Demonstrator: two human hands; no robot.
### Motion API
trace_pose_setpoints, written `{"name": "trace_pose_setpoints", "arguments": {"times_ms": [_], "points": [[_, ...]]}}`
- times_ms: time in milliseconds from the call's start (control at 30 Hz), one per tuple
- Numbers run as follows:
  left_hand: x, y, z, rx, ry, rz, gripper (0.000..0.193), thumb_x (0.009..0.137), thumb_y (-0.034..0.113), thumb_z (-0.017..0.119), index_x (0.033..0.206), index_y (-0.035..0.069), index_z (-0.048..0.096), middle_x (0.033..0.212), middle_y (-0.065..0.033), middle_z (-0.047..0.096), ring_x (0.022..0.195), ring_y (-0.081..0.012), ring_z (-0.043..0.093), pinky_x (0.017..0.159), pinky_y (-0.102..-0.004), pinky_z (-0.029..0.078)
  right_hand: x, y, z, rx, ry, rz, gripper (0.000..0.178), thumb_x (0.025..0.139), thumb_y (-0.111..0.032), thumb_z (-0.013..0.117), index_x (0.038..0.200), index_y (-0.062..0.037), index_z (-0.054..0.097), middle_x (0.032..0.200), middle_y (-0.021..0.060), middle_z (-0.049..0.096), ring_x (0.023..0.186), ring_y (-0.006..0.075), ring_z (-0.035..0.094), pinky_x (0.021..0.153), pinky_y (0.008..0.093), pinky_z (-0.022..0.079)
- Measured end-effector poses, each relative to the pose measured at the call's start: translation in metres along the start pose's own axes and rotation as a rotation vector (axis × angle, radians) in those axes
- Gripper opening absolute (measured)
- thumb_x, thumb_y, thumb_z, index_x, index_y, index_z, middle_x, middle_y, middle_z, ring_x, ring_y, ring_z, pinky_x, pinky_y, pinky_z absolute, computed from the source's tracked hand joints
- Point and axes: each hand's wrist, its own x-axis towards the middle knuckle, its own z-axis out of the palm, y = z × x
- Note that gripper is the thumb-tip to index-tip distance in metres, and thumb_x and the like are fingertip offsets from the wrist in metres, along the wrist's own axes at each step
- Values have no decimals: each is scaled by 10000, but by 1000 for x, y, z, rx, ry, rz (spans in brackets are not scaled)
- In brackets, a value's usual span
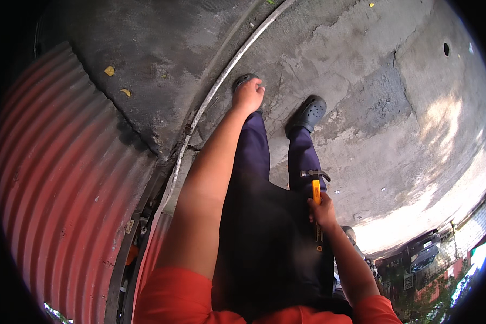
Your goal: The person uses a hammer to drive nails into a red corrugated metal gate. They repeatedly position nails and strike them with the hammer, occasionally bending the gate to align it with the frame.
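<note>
My right hand (324, 211) is wrapped round the yellow and black handle of a claw hammer (316, 189). The hammer's dark head points away from me, over my right trouser leg. Stretched out ahead, my left hand (248, 96) appears above my left shoe and covers part of it. Its fingers are curled together, and anything between them is too small or hidden to make out. A dark clog with holes (311, 112) is on my right foot, flat on the concrete.
A long pale pipe or strip (221, 75) runs along the ground left of my feet. Red corrugated metal sheeting (65, 189) stands on the left. Rough, cracked concrete (372, 151) lies ahead and to the right, with a small dark hole (446, 49). A dark car (424, 251) is at the lower right.
</note>
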Motion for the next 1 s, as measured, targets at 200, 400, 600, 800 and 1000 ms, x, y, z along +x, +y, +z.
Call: {"name": "trace_pose_setpoints", "arguments": {"times_ms": [200, 400, 600, 800, 1000], "points": [[-11, -45, -28, 88, -11, -70, 336, 984, 259, 650, 1267, 77, 668, 1145, -135, 749, 1086, -321, 703, 954, -422, 540, 2, -7, 8, 154, 19, 1, 242, 956, -151, 698, 1004, 8, 522, 652, 72, 599, 466, 171, 602, 418, 328, 496], [-54, -72, -28, 201, -133, -136, 361, 989, 260, 657, 1299, 75, 653, 1173, -144, 739, 1105, -314, 697, 963, -418, 539, -4, -16, 15, 162, 28, -43, 223, 971, -143, 679, 996, 6, 515, 662, 71, 598, 477, 160, 600, 423, 315, 492], [-52, -56, -10, 257, -156, -124, 372, 983, 274, 656, 1302, 84, 652, 1181, -130, 742, 1130, -318, 687, 981, -428, 529, -4, -35, 21, 334, -22, -104, 210, 989, -126, 669, 1015, -7, 498, 676, 57, 577, 473, 147, 582, 420, 303, 483], [15, -2, 10, 239, -119, 2, 374, 965, 302, 671, 1269, 84, 674, 1140, -131, 755, 1086, -333, 703, 959, -429, 539, 20, -28, 46, 476, -64, -60, 232, 990, -119, 674, 1044, 6, 486, 672, 54, 554, 450, 144, 564, 403, 308, 466], [72, 45, -2, 249, -20, 33, 401, 961, 293, 676, 1301, 83, 658, 1127, -129, 762, 1080, -312, 712, 956, -414, 542, 41, -27, 35, 532, -70, -20, 244, 980, -106, 679, 1070, 17, 488, 702, 57, 570, 464, 134, 572, 409, 304, 473]]}}
